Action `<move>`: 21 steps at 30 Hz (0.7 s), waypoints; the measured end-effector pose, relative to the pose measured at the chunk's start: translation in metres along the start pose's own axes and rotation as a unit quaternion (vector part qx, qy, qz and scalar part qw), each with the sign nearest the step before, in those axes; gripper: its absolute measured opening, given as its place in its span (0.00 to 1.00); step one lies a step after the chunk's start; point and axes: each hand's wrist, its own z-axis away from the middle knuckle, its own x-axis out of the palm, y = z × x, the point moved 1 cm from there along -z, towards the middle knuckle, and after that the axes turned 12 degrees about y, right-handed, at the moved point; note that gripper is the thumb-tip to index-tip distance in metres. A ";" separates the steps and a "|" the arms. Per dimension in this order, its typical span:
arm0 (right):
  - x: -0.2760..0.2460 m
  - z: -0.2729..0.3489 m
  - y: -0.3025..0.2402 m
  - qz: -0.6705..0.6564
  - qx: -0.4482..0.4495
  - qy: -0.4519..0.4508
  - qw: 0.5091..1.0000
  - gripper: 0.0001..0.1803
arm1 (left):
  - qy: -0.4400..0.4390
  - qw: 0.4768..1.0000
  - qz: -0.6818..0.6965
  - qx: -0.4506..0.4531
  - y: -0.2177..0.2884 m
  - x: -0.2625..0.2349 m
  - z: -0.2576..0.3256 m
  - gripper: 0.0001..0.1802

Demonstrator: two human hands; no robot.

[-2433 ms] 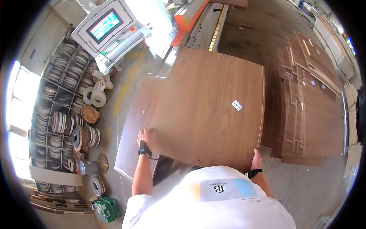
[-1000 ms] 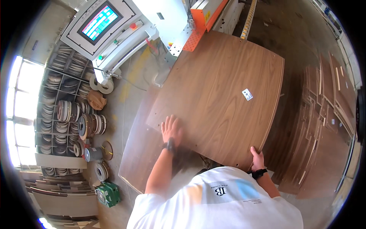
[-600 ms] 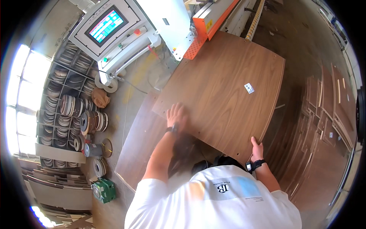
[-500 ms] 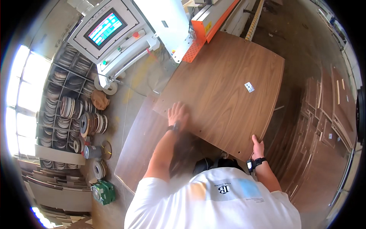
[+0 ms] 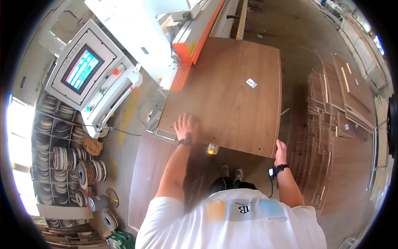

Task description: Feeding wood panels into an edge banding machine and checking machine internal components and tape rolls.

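Note:
A large brown wood-grain panel (image 5: pixel 232 99) lies in front of me, its far left side against the orange-edged machine (image 5: pixel 182 62). A small white label (image 5: pixel 251 83) sticks to its top. My left hand (image 5: pixel 186 126) rests flat near the panel's left near corner, fingers spread. My right hand (image 5: pixel 281 152) grips the near right corner at the edge; its fingers are partly hidden. Another brown panel (image 5: pixel 153 174) lies lower at the left, partly behind my left arm. Both wrists wear dark bands.
A control console (image 5: pixel 91 66) with a lit screen stands at the left. Beyond it, a rack (image 5: pixel 45 137) holds several rolls of edge banding (image 5: pixel 93 172). Stacks of brown boards (image 5: pixel 344 120) stand at the right. A metal bracket (image 5: pixel 155 120) sits beside the panel's left edge.
The panel has turned slightly and its right edge now runs straighter away from me. Both hands have stayed on it. My view has shifted, bringing my feet into sight.

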 end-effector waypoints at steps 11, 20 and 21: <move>-0.147 0.103 0.113 -0.010 0.201 0.098 0.975 0.23 | 0.043 0.993 0.029 0.103 0.019 0.043 -0.083 0.34; -0.227 0.174 0.121 -0.053 0.128 0.261 0.955 0.17 | -0.006 0.957 0.200 0.212 0.047 0.069 -0.021 0.36; -0.233 0.175 0.115 -0.036 0.113 0.282 0.952 0.19 | 0.044 0.941 0.238 0.235 0.049 0.071 -0.001 0.30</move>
